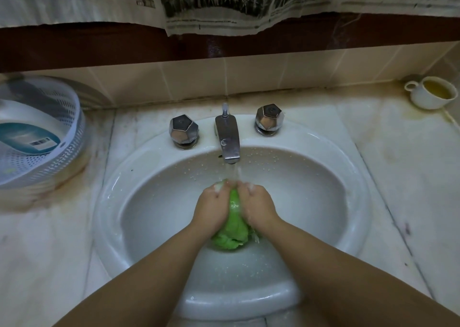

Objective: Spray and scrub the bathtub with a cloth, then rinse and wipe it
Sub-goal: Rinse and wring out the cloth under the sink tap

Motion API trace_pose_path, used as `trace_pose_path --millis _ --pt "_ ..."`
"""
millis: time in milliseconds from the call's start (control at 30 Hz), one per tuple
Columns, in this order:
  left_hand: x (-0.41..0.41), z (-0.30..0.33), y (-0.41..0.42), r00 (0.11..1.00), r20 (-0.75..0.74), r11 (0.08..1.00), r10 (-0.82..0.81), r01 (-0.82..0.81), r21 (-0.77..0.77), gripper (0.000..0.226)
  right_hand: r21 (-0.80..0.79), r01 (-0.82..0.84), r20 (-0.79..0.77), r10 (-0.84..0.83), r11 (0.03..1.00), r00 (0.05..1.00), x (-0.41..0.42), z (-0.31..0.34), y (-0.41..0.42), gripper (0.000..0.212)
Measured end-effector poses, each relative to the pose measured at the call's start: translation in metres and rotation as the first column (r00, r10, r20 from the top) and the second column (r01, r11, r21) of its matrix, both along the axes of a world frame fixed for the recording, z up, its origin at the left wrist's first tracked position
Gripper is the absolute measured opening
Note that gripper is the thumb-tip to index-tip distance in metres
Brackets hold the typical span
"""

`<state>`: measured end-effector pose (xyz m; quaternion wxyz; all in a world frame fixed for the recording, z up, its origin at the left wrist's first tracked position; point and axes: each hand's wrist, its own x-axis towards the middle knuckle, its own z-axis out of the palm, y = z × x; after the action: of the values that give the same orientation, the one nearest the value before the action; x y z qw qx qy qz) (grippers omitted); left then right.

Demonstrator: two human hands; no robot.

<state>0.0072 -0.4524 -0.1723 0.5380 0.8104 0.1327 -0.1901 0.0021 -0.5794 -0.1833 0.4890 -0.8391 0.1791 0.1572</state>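
A green cloth (232,229) is bunched up over the middle of a white sink basin (159,202). My left hand (212,207) grips its left side and my right hand (256,204) grips its right side, fingers curled round the wet fabric. Water runs from the chrome faucet (227,137) straight onto my fingertips and the top of the cloth. The lower part of the cloth hangs below my hands. No bathtub is in view.
Two faceted chrome knobs (184,131) (269,119) flank the faucet. A white perforated basket (42,132) stands on the stained marble counter at left. A white cup (431,95) of yellow liquid sits at the back right corner. Newspaper (214,3) hangs across the wall above.
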Motion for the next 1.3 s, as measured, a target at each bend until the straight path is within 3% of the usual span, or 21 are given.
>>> trace_pose_path --millis 100,200,267,300,433,500,567,667,733,800,867,967,1067,1133,1200,1300 --pt "0.008 0.002 0.0 0.995 -0.086 0.999 0.052 -0.053 -0.013 0.054 0.05 -0.015 0.065 0.012 0.999 0.998 -0.004 -0.001 0.004 0.044" --pt "0.016 -0.003 0.002 0.986 -0.147 0.982 0.082 -0.105 -0.159 0.044 0.169 -0.059 0.092 0.044 0.984 0.995 -0.013 -0.005 0.001 0.029" --pt "0.019 0.0 0.0 0.959 -0.236 0.915 0.157 -0.231 -0.33 0.032 0.172 -0.161 0.103 0.144 0.972 0.984 -0.019 -0.004 -0.002 0.056" --pt "0.019 0.003 -0.002 0.948 -0.256 0.88 0.186 -0.277 -0.386 0.028 0.14 -0.195 0.125 0.178 0.971 0.976 -0.02 -0.002 -0.003 0.06" --pt "0.011 0.004 -0.004 0.947 -0.275 0.831 0.164 -0.283 -0.48 0.029 0.067 -0.086 0.126 0.077 0.994 0.989 -0.013 0.005 -0.002 0.032" --pt "0.006 0.006 -0.003 0.953 -0.25 0.85 0.169 -0.269 -0.453 0.031 0.06 -0.029 0.08 0.024 0.998 0.997 -0.008 0.007 0.001 0.018" --pt "0.004 0.004 0.0 0.978 -0.168 0.891 0.124 -0.184 -0.415 0.044 0.07 0.019 0.061 -0.023 0.997 0.998 -0.002 0.009 0.003 0.026" --pt "-0.005 0.001 0.003 0.988 0.07 0.947 -0.136 0.151 -0.282 0.051 0.145 0.159 0.045 -0.167 0.977 0.985 0.008 0.012 -0.004 0.036" --pt "-0.008 -0.005 0.002 0.957 0.174 0.956 -0.233 0.259 -0.139 0.052 0.307 0.249 -0.023 -0.255 0.919 0.967 0.009 0.007 -0.008 0.038" --pt "-0.003 -0.009 -0.003 0.955 0.217 0.977 -0.202 0.213 -0.028 0.041 0.475 0.342 -0.127 -0.321 0.811 0.939 0.008 0.007 -0.006 0.033" --pt "0.004 -0.008 -0.01 0.986 0.119 0.993 -0.117 0.118 0.002 0.028 0.512 0.386 -0.188 -0.339 0.767 0.922 0.008 0.004 -0.004 0.021" --pt "0.009 -0.012 -0.014 0.998 -0.025 0.998 -0.059 0.06 0.034 0.022 0.443 0.295 -0.18 -0.239 0.846 0.954 0.006 0.011 -0.006 0.013" --pt "0.016 -0.013 -0.008 0.998 0.005 0.994 -0.07 0.069 0.09 0.012 0.486 0.185 -0.165 -0.118 0.854 0.979 -0.002 0.01 -0.01 0.058" --pt "0.022 -0.014 -0.002 0.999 -0.024 1.0 0.024 -0.024 -0.002 0.016 0.467 -0.03 -0.077 0.075 0.884 0.994 -0.008 0.011 -0.014 0.085" --pt "0.023 -0.011 0.0 0.983 -0.108 0.976 0.15 -0.164 -0.145 0.026 0.365 -0.206 0.028 0.211 0.908 0.977 -0.01 0.009 -0.018 0.078" --pt "0.025 -0.007 -0.001 0.964 -0.156 0.949 0.214 -0.243 -0.203 0.038 0.257 -0.227 0.126 0.201 0.939 0.971 -0.007 0.011 -0.018 0.041"
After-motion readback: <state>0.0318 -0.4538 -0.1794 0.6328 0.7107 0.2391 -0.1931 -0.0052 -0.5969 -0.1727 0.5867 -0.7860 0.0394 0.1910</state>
